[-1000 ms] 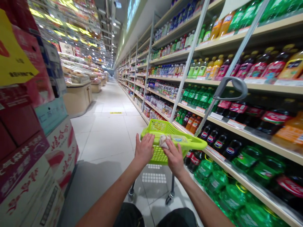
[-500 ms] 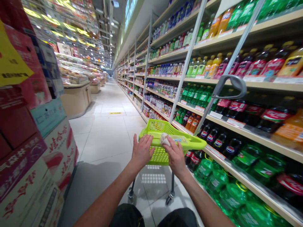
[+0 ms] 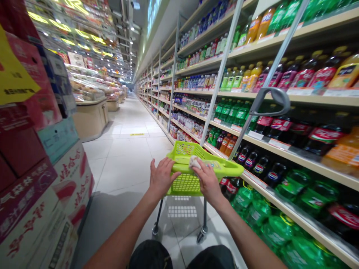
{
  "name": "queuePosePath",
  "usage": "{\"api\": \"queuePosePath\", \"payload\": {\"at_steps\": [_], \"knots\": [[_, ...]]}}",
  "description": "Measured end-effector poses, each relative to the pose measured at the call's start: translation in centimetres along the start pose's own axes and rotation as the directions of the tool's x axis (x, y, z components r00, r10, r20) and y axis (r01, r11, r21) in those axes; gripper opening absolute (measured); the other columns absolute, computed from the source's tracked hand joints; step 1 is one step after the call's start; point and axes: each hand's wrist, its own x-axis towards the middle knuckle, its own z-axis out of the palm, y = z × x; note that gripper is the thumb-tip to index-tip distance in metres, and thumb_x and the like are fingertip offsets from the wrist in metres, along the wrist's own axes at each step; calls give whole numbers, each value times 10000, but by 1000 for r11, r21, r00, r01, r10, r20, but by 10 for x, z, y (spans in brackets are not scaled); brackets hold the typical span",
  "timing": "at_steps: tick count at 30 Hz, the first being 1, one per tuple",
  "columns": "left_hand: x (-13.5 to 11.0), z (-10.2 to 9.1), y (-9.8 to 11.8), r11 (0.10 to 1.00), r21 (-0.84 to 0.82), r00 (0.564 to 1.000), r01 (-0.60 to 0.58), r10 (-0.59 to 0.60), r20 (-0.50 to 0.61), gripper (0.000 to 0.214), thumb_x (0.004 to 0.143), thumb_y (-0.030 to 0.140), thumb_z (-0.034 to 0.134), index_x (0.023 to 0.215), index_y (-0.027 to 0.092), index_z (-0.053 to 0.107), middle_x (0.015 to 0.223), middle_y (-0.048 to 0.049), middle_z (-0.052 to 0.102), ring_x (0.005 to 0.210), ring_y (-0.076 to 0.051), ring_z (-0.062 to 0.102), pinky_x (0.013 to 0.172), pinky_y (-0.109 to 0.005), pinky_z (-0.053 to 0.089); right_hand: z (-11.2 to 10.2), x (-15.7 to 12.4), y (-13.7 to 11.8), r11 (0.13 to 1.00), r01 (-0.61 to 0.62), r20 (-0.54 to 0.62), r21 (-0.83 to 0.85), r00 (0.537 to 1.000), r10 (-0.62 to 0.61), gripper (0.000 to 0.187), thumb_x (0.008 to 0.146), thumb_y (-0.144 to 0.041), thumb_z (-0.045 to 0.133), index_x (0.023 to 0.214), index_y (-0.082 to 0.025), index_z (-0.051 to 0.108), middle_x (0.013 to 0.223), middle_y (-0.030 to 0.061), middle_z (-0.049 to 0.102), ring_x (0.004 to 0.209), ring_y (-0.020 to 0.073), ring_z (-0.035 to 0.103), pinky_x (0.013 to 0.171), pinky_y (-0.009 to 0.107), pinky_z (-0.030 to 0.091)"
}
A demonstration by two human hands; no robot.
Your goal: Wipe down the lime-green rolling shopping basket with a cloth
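A lime-green plastic basket (image 3: pixel 193 183) rides on a small wheeled trolley with a grey handle (image 3: pixel 276 96) standing up at the right. My left hand (image 3: pixel 160 176) grips the basket's near left rim, fingers curled over the edge. My right hand (image 3: pixel 206 180) presses a crumpled white cloth (image 3: pixel 194 162) onto the near rim of the basket. The trolley's wheels (image 3: pixel 199 237) rest on the pale tiled floor in front of my knees.
Long shelves of soft-drink bottles (image 3: pixel 280 127) run along the right, very near the trolley. Stacked red and white cartons (image 3: pixel 42 179) line the left. A wooden display counter (image 3: pixel 91 116) stands further up on the left. The tiled aisle (image 3: pixel 126 149) runs straight ahead.
My left hand slid left and a little nearer along the rim. The cloth under my right hand shifted slightly along the rim. The basket looks a bit nearer and lower.
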Motion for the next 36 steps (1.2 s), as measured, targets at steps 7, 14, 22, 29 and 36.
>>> {"api": "queuePosePath", "payload": {"at_steps": [7,14,22,29,36], "knots": [[-5,0,5,999,37,1000,25,-25,-8,335,787,413,494,1045,204,535,1153,-76,581,1133,-237,452,969,-479,218,-19,-20,59,956,-292,-143,-25,948,285,483,684,-31,377,1082,-219,576,1274,78,469,1158,237,441,944,475,364],[-7,0,41,997,17,998,70,-70,-1,303,765,383,522,988,180,550,1059,-93,608,1042,-250,490,899,-463,299,-6,11,13,987,-74,42,144,997,68,486,671,-9,369,1066,-194,583,1244,84,502,1146,194,460,958,404,383],[-7,11,10,987,-155,971,34,3,237,557,726,408,563,1219,213,393,1332,-98,416,1221,-235,371,994,-502,250,-15,-34,23,984,-175,-217,34,960,178,454,772,-40,366,1157,-221,523,1324,92,412,1218,225,376,984,486,320],[-18,23,46,993,-112,993,34,-21,115,486,752,407,533,1181,199,442,1261,-104,499,1171,-241,434,1008,-544,217,-4,-44,-20,986,-26,-258,166,964,69,473,787,-22,356,1187,-234,494,1356,78,369,1249,219,331,980,458,352],[-24,20,74,993,-115,994,-23,35,106,556,705,376,571,1210,191,430,1247,-95,507,1135,-262,438,1012,-538,218,-29,-61,-5,997,13,-228,74,974,4,408,804,-38,374,1147,-203,521,1320,112,416,1229,229,363,984,487,325]]}}
